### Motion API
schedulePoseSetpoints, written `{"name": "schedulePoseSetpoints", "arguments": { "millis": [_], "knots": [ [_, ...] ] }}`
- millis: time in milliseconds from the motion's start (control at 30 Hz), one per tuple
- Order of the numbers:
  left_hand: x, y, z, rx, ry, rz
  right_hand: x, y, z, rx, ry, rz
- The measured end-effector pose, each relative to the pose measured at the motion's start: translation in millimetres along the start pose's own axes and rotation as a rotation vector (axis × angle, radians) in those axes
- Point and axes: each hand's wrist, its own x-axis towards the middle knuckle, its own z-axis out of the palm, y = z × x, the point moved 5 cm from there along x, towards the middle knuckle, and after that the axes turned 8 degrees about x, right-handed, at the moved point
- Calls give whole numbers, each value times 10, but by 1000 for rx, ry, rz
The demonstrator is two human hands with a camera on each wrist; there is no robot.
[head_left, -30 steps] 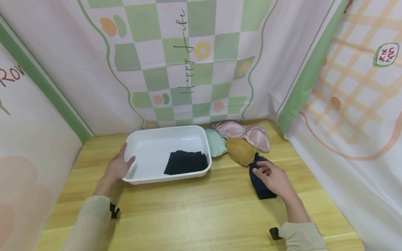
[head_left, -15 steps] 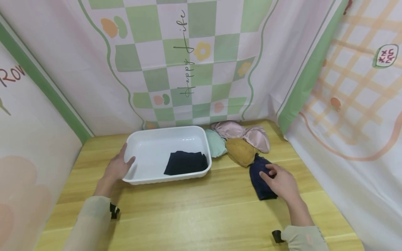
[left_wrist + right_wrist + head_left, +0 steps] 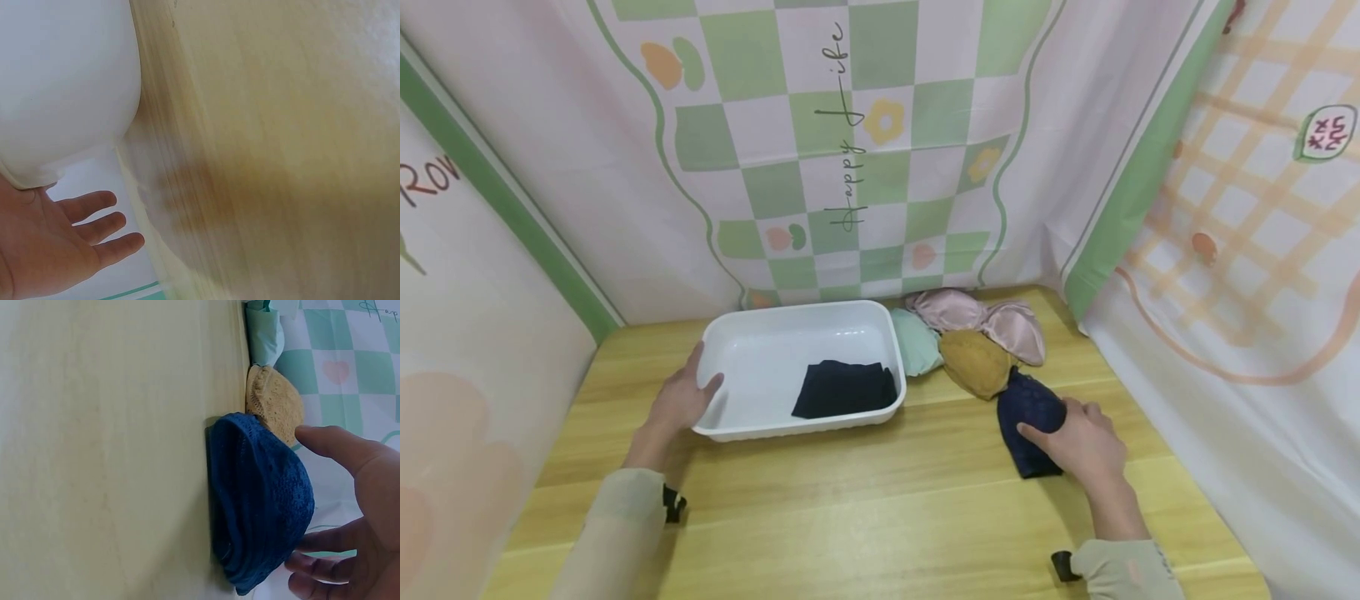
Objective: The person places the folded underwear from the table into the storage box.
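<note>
My left hand (image 3: 679, 400) holds the left end of a white tray (image 3: 737, 432), thumb over the rim. Its other fingers stretch out beside the outer wall in the left wrist view. A folded black cloth (image 3: 844, 388) lies in the tray's right part. At the right, my right hand (image 3: 1086, 442) is spread over a navy lace bra (image 3: 1026, 421), folded with its cups together. In the right wrist view, its thumb (image 3: 331, 444) stands apart from the bra (image 3: 262, 500); the fingertips are close to the cup's lower side, and contact is hard to tell.
A mustard bra (image 3: 976, 362) lies just behind the navy one. Beyond it are a mint-green bra (image 3: 916, 343) beside the tray and a pink satin bra (image 3: 1013, 329) with cups spread. All rest on a wooden table (image 3: 850, 517); a printed curtain (image 3: 880, 167) hangs behind.
My right hand has shifted slightly right and spread its fingers round the outer side of the navy bra. The left hand and the tray have stayed still.
</note>
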Motion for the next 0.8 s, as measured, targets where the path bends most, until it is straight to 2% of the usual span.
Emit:
{"name": "schedulePoseSetpoints", "arguments": {
  "millis": [400, 800],
  "knots": [
    [-8, 14, -12, 7, -3, -4, 34, 108, 88, -60, -70, 28],
    [-5, 18, -3, -14, -11, -21, 74, 118, 138, -78, -12, -38]
  ]
}}
